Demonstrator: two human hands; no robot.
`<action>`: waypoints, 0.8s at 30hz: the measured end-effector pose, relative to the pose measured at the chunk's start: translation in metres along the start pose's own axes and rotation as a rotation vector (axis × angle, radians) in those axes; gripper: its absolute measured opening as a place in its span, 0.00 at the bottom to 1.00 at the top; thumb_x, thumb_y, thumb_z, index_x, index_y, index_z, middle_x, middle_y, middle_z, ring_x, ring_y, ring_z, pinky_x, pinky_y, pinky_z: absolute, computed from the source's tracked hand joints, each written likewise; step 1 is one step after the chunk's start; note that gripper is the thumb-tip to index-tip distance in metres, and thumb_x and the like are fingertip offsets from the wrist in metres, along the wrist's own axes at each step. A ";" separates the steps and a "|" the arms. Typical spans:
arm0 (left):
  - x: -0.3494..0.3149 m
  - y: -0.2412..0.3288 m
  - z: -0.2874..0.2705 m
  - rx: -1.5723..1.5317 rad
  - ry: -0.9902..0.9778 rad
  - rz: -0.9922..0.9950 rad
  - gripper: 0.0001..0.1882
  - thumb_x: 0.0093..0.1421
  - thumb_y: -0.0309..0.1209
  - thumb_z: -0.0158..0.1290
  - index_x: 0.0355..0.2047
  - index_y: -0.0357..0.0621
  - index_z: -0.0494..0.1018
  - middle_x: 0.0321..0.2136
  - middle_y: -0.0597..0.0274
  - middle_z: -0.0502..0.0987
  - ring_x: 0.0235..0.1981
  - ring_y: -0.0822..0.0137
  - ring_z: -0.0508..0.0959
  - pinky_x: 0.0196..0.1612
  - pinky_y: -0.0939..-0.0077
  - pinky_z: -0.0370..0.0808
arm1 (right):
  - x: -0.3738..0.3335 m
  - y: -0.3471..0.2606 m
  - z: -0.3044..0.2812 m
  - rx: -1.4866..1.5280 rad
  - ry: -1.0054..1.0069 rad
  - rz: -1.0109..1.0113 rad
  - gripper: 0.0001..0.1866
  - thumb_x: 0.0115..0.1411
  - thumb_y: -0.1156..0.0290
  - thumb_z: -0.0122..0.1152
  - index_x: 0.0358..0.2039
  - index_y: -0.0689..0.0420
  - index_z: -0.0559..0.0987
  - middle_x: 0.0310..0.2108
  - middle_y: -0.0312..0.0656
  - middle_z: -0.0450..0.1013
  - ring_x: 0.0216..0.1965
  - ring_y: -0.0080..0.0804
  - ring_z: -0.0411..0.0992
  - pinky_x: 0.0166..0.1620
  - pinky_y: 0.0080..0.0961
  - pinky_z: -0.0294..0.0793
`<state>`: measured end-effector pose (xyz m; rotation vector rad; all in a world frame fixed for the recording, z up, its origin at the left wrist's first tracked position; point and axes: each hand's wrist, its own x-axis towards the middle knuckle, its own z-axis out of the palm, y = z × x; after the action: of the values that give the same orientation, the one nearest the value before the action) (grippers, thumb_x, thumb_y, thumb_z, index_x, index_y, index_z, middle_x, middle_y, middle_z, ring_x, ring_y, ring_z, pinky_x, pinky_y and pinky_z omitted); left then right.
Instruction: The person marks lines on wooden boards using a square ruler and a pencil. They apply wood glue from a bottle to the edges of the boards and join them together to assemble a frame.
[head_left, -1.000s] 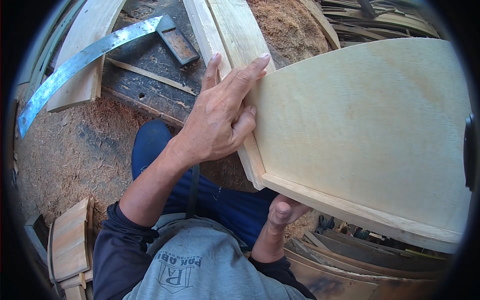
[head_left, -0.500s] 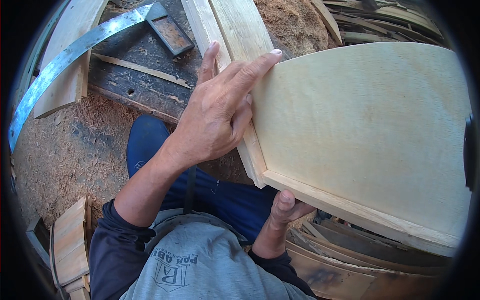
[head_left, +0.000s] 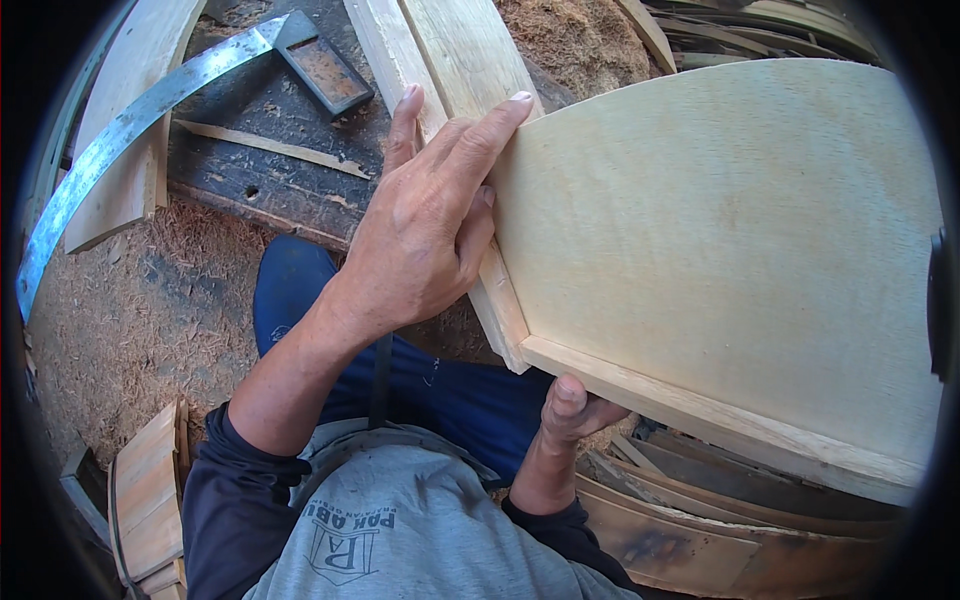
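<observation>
A pale plywood panel (head_left: pixel 720 260) with light wood strips along two of its edges tilts across the right half of the view. My left hand (head_left: pixel 425 215) grips the strip along the panel's left edge, its index finger reaching over the upper corner and another finger spread onto the plank beside it. Under the lower wood strip (head_left: pixel 720 420), my right hand (head_left: pixel 575 408) is closed on the panel's near edge with the thumb up; its other fingers are partly hidden. Beyond my left hand, a long wooden plank (head_left: pixel 470 60) lies on the dark workbench (head_left: pixel 250 165).
A try square (head_left: pixel 320 70) with a metal blade rests on the bench at the upper left, near a thin wood sliver (head_left: pixel 270 148). Another board (head_left: pixel 130 120) leans left of it. Sawdust (head_left: pixel 180 300) covers the floor. Wood offcuts (head_left: pixel 700 510) are stacked at the lower right.
The bench, the try square and the panel's upper edge appear shifted slightly up and left in view. Both hands keep the same hold on the panel.
</observation>
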<state>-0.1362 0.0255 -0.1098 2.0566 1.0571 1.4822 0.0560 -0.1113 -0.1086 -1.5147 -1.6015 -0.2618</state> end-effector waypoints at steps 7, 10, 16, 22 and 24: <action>-0.036 0.018 -0.006 -0.039 0.189 0.168 0.28 0.53 0.32 0.58 0.55 0.40 0.71 0.43 0.54 0.74 0.47 0.51 0.74 0.60 0.45 0.61 | 0.000 -0.001 -0.001 -0.067 -0.015 -0.020 0.44 0.63 0.35 0.51 0.66 0.59 0.61 0.59 0.47 0.69 0.53 0.48 0.75 0.55 0.43 0.76; -0.068 0.053 0.004 -0.036 0.002 0.135 0.22 0.48 0.41 0.63 0.41 0.44 0.77 0.38 0.59 0.76 0.45 0.57 0.74 0.55 0.49 0.62 | -0.008 0.005 0.001 -0.082 0.003 -0.017 0.42 0.63 0.36 0.53 0.65 0.58 0.64 0.55 0.45 0.71 0.51 0.47 0.76 0.54 0.43 0.76; -0.072 0.069 0.027 0.075 0.044 0.128 0.22 0.43 0.36 0.65 0.39 0.45 0.75 0.37 0.58 0.74 0.44 0.55 0.72 0.51 0.51 0.63 | -0.009 0.011 0.002 0.009 0.038 -0.002 0.46 0.52 0.41 0.71 0.57 0.66 0.67 0.51 0.49 0.68 0.49 0.41 0.71 0.50 0.39 0.74; -0.070 0.073 0.032 0.165 0.053 0.187 0.19 0.45 0.36 0.64 0.36 0.43 0.74 0.33 0.58 0.73 0.42 0.54 0.73 0.48 0.53 0.63 | -0.001 0.011 0.002 0.081 0.073 -0.051 0.39 0.52 0.46 0.74 0.53 0.62 0.72 0.49 0.50 0.71 0.47 0.47 0.73 0.49 0.45 0.75; -0.068 0.077 0.032 0.180 0.021 0.222 0.18 0.46 0.35 0.64 0.36 0.43 0.73 0.34 0.57 0.73 0.42 0.53 0.73 0.48 0.53 0.63 | 0.010 0.003 -0.006 0.216 -0.041 0.041 0.39 0.51 0.49 0.75 0.54 0.64 0.71 0.50 0.55 0.69 0.53 0.51 0.69 0.55 0.47 0.71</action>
<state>-0.0906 -0.0717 -0.1118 2.3539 1.0306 1.5659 0.0629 -0.1076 -0.0991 -1.3914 -1.5744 -0.0333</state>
